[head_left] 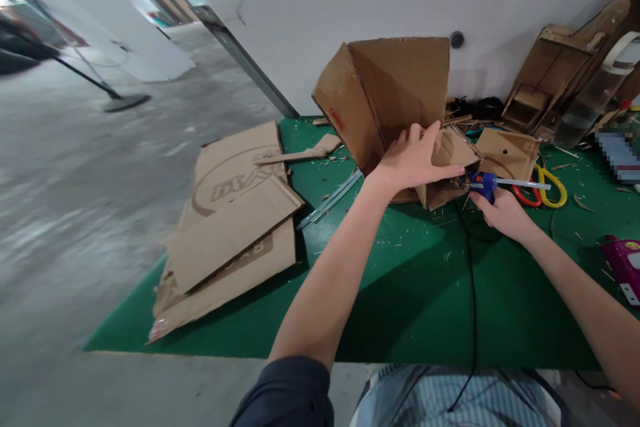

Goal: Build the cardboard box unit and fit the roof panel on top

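Observation:
A brown cardboard box [400, 80] with tall upright panels stands on the green table near the wall. My left hand [410, 157] grips a lower part of it, thumb stretched to the right and fingers over the cardboard; the fingers' far side is partly hidden. In my right hand [497, 210] is a blue hot glue gun [483, 185], its tip pointing left at the box's lower right edge by my left thumb. A clear glue stick [525, 183] sticks out of its back. The exact contact at the tip is hard to make out.
Flat cardboard sheets [235, 233] lie at left, over the table's edge. Nearby are clear glue sticks [330, 200], scissors [554, 190] with red and yellow handles, a bottle [595, 93], and a purple box [625, 267]. A black cord [473, 293] hangs over the front edge.

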Motion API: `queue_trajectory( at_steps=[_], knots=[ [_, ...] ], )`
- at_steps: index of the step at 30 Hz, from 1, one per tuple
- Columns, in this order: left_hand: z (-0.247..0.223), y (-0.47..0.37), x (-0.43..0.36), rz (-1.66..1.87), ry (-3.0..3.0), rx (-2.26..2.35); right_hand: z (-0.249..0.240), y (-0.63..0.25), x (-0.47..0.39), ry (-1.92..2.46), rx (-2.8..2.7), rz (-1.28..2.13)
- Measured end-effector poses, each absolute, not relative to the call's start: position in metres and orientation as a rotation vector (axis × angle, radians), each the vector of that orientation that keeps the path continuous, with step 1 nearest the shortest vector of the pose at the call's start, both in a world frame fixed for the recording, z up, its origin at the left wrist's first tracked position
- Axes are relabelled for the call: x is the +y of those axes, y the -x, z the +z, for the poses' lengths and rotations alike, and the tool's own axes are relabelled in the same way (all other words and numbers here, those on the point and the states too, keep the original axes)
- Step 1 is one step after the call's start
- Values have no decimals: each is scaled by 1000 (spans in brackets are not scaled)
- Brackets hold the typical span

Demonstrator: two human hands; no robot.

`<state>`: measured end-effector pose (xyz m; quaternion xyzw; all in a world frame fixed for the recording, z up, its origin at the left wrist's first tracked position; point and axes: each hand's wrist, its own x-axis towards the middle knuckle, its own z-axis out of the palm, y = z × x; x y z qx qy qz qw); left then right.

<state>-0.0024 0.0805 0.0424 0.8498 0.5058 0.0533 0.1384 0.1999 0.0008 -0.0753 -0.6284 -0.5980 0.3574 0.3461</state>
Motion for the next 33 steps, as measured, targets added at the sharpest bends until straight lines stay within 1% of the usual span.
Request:
queue_trajectory(
  at_steps=[10, 16, 24, 33],
  knots=[
    [38, 5, 85, 201, -2449, 1438, -78, -204, 0, 1649, -1551, 925],
    [39, 7, 86, 158, -2443, 1433, -79, -205, -2, 1631, -1492, 969],
    [39, 5, 86, 166, -2471, 1429, -81, -208, 2, 1660, -1560, 889],
    [42, -4, 81, 110, -2499, 1443, -74, -204, 6, 1647, -1645, 907]
  ],
)
